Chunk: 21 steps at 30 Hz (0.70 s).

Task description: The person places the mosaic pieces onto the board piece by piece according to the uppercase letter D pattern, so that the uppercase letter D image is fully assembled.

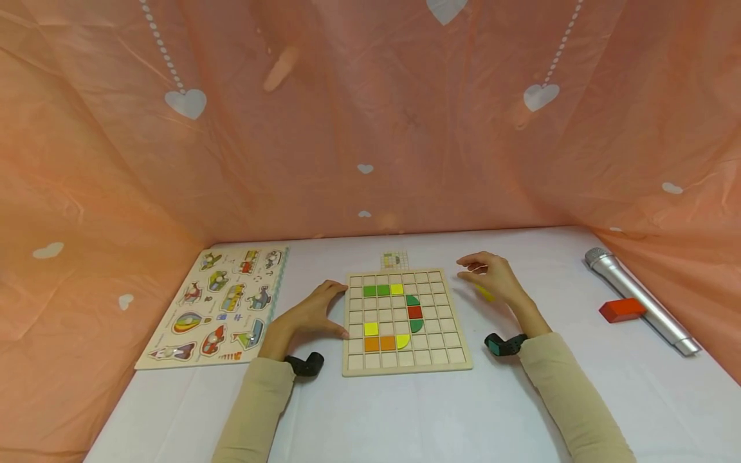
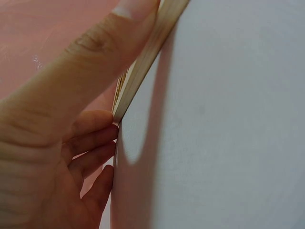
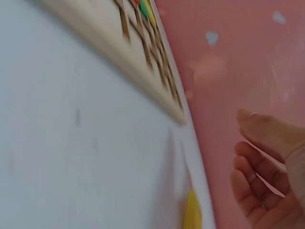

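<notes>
A wooden grid board (image 1: 382, 368) lies on the white table, with green, yellow, red and orange pieces in some of its squares. My left hand (image 1: 312, 310) touches the board's left edge with thumb and fingertips; the thumb lies along the wooden side in the left wrist view. To the right of the board, my right hand (image 1: 492, 275) hovers with its fingers bent loosely and nothing between thumb and fingers. Beneath it a yellow piece (image 1: 484, 292) lies on the table, partly covered by the hand. A small pattern card (image 1: 395, 260) touches or nearly touches the board's far edge.
At the left lies a picture puzzle board (image 1: 220, 308) with vehicle shapes. A silver microphone (image 1: 642, 302) and a red block (image 1: 622, 310) are on the right. An orange-pink curtain (image 1: 370, 116) with hearts encloses the table's back and sides.
</notes>
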Available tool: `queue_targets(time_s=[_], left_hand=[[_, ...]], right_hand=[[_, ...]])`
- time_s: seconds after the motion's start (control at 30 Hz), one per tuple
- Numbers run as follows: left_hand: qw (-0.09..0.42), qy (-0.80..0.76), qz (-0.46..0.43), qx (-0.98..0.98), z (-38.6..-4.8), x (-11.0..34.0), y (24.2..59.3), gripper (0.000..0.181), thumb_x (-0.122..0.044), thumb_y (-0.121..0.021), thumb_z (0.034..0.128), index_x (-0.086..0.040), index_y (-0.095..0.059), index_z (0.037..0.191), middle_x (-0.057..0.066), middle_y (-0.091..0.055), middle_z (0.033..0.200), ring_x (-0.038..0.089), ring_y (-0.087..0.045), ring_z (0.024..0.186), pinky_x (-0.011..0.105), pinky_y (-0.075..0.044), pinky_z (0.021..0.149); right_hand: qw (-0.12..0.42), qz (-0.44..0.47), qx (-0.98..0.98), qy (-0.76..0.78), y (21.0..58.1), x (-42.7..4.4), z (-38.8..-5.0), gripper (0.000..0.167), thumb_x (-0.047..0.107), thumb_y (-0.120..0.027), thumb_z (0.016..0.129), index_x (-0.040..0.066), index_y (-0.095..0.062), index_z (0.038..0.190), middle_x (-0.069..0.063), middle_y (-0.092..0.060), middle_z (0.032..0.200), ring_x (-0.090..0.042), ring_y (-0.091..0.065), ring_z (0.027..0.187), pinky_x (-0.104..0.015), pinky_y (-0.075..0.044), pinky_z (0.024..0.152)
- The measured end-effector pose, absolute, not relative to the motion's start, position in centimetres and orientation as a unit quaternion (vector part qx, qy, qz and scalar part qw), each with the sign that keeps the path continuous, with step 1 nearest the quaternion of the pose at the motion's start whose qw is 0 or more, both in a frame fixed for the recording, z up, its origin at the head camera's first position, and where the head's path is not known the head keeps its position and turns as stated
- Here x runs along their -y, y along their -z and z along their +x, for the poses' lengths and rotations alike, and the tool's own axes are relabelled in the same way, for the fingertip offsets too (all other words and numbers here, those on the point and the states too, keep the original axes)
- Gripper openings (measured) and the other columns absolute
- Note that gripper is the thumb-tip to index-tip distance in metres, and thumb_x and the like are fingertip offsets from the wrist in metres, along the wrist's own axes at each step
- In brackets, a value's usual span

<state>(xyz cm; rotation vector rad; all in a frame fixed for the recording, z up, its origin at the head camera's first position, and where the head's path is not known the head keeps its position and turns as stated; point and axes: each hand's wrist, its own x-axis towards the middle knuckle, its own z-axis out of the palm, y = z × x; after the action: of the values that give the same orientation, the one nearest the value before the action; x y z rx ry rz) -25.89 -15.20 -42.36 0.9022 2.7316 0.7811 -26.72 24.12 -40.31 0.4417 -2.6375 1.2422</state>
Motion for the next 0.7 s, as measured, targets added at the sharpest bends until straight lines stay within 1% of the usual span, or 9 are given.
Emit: queue_targets(time_s=[0.17,0.27,0.37,0.47,0.57,0.7], left_hand=[[0.08,-0.263,0.305,-0.912,-25.8,15.2,42.4,0.1,-0.04,-0.085,0.0611,0.001,-0.037,0.138,0.017,-0.038,0.137,0.032,-0.034,0.13,0.045,-0.029,0.11],[0.08,-0.261,0.304,-0.913,-25.9,15.2,42.5,0.1,-0.041,-0.085,0.061,0.001,-0.037,0.139,0.017,-0.038,0.137,0.031,-0.034,0.13,0.044,-0.029,0.11],[0.083,-0.259,0.301,-0.914,-25.9,15.2,42.6,0.101,-0.041,-0.085,0.0613,0.0,-0.037,0.139,0.016,-0.037,0.138,0.031,-0.034,0.13,0.044,-0.029,0.11],[0.082,-0.256,0.299,-0.915,-25.9,15.1,42.5,0.101,-0.042,-0.085,0.0612,0.0,-0.037,0.139,0.017,-0.037,0.138,0.031,-0.034,0.13,0.044,-0.029,0.11],[0.082,-0.26,0.299,-0.915,-25.8,15.1,42.4,0.101,-0.04,-0.086,0.0609,0.001,-0.037,0.139,0.017,-0.037,0.138,0.032,-0.034,0.13,0.045,-0.029,0.11],[0.079,-0.264,0.302,-0.913,-25.8,15.2,42.3,0.101,-0.04,-0.086,0.061,0.002,-0.037,0.139,0.018,-0.038,0.137,0.032,-0.034,0.129,0.045,-0.029,0.11]], right_hand=[[0.076,0.105,0.905,-0.406,41.3,-26.0,-26.9,0.037,0.019,-0.073,0.081,0.0,-0.064,0.112,-0.017,-0.061,0.108,-0.029,-0.059,0.095,-0.038,-0.05,0.083],[0.066,0.091,0.915,-0.387,41.8,-26.6,-27.0,0.043,0.023,-0.075,0.08,-0.001,-0.063,0.113,-0.019,-0.06,0.105,-0.029,-0.057,0.093,-0.038,-0.048,0.081],[0.056,0.074,0.925,-0.368,42.1,-26.8,-26.9,0.046,0.023,-0.077,0.077,-0.004,-0.061,0.111,-0.02,-0.059,0.102,-0.03,-0.054,0.091,-0.038,-0.046,0.079],[0.046,0.054,0.934,-0.35,42.2,-26.9,-26.9,0.044,0.023,-0.077,0.077,-0.004,-0.06,0.106,-0.019,-0.06,0.099,-0.03,-0.053,0.089,-0.038,-0.045,0.077],[0.041,0.038,0.941,-0.334,42.1,-26.9,-26.8,0.038,0.023,-0.075,0.078,-0.004,-0.062,0.101,-0.017,-0.061,0.094,-0.028,-0.055,0.085,-0.036,-0.046,0.073],[0.048,0.04,0.944,-0.325,42.0,-26.7,-26.8,0.03,0.02,-0.074,0.079,-0.003,-0.065,0.097,-0.015,-0.063,0.088,-0.025,-0.057,0.08,-0.033,-0.046,0.07]])
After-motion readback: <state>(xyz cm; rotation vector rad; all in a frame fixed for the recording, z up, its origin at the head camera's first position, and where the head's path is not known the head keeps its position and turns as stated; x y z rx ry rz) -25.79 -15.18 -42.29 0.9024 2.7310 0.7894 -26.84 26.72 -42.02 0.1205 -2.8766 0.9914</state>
